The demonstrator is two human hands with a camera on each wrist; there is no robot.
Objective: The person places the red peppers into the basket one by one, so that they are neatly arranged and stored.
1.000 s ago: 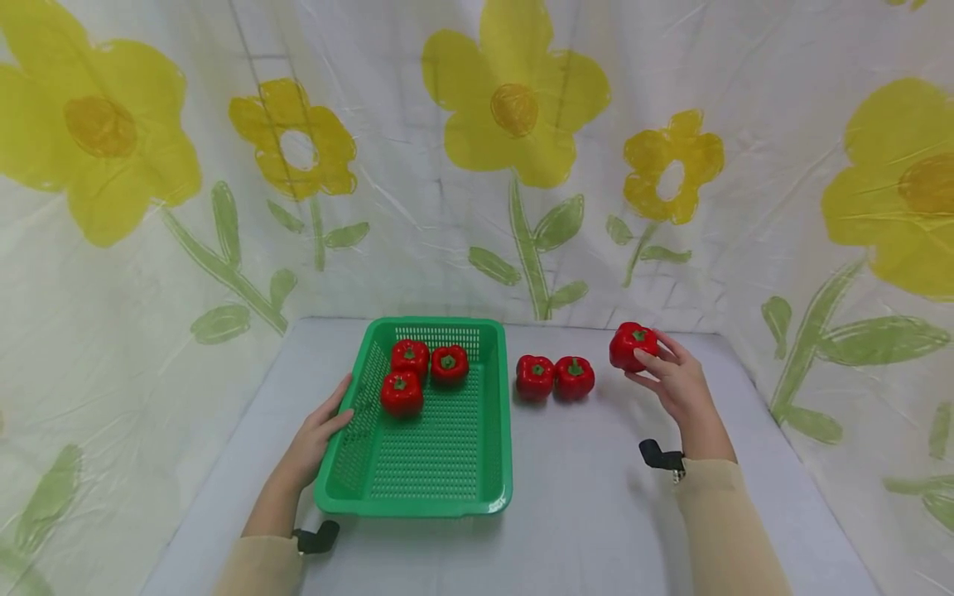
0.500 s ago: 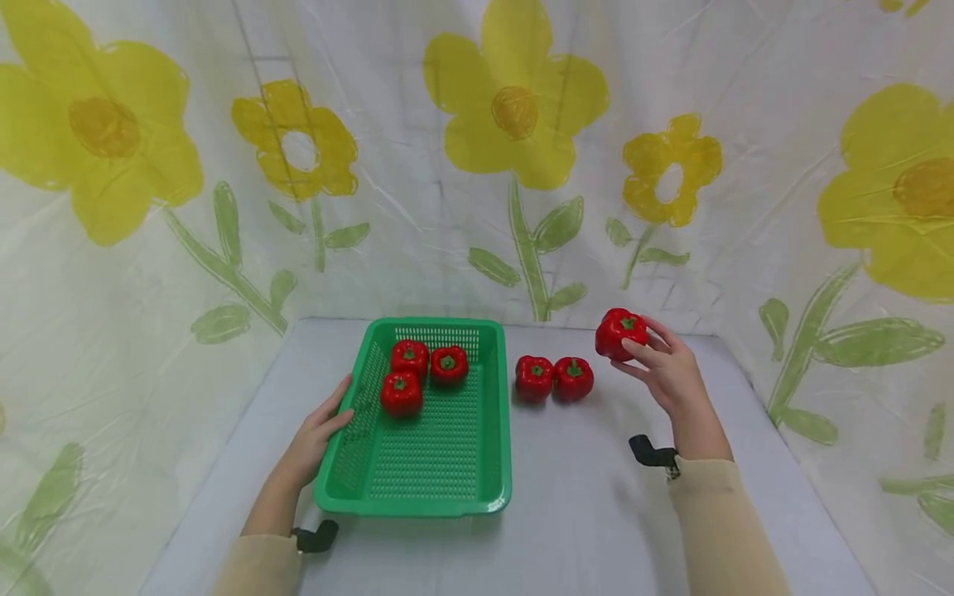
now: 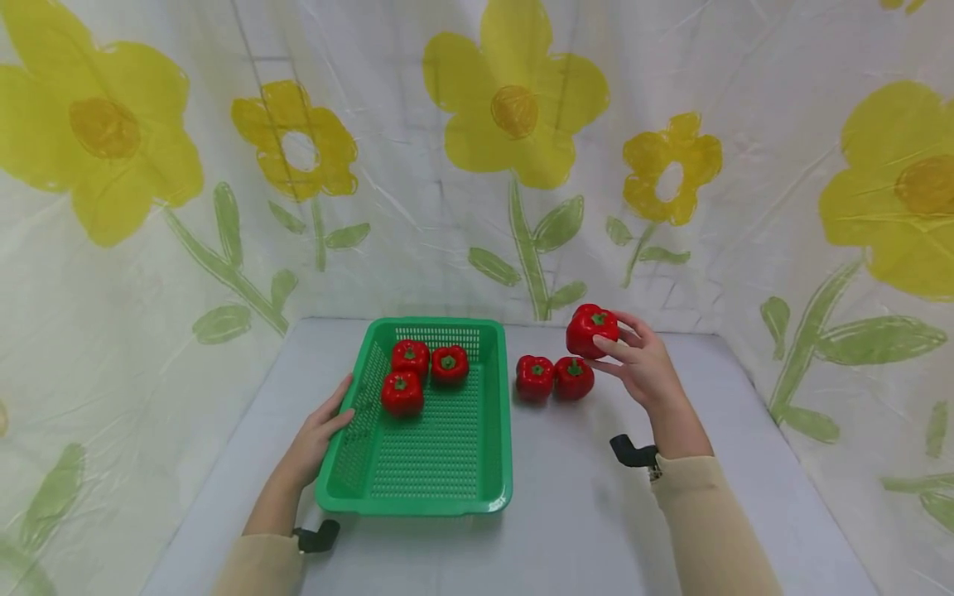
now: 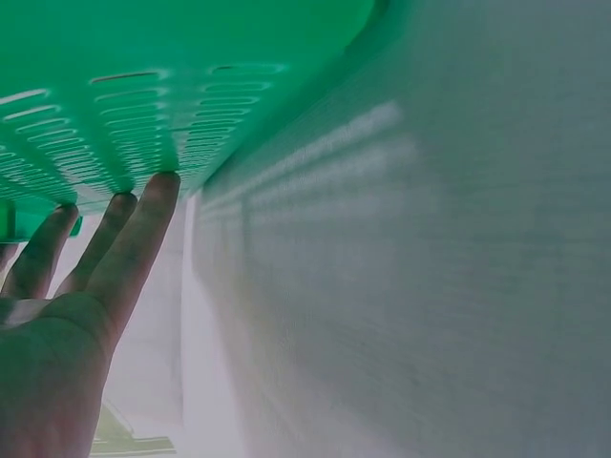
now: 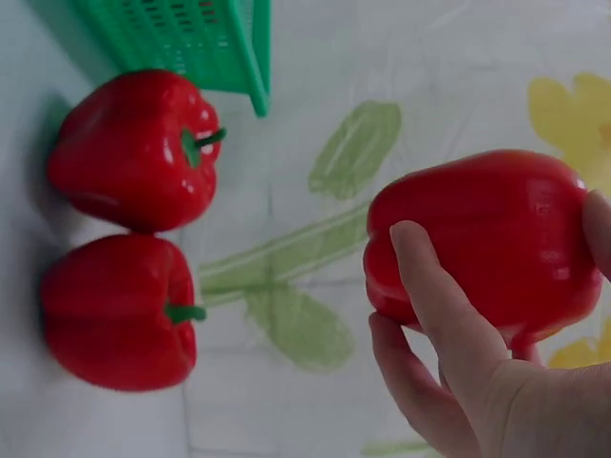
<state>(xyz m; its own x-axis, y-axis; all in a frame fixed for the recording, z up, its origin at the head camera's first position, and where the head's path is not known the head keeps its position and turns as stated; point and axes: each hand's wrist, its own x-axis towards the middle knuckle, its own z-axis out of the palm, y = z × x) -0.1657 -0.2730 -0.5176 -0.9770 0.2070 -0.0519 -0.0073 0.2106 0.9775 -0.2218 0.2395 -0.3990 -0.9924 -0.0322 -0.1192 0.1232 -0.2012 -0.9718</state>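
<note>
My right hand point(image 3: 643, 364) grips a red bell pepper point(image 3: 589, 329) with a green stem, raised above the table. In the right wrist view the fingers curl around this pepper point(image 5: 487, 239). Below and left of it, two more red peppers point(image 3: 534, 379) point(image 3: 573, 381) sit side by side on the table. A green plastic basket point(image 3: 417, 507) stands left of them, with three red peppers point(image 3: 402, 394) toward its back. My left hand point(image 3: 313, 439) is at the basket's left side; in the left wrist view its straight fingers point(image 4: 143, 239) touch the slotted outer wall.
The white table point(image 3: 581, 497) runs back to a hanging white sheet point(image 3: 402, 248) printed with yellow flowers, which also lines both sides. The basket's raised rim point(image 3: 509, 414) stands between the loose peppers and those inside.
My right hand has carried its pepper left and slightly up, from beyond the two table peppers to over the right one. The left hand and basket have stayed in place.
</note>
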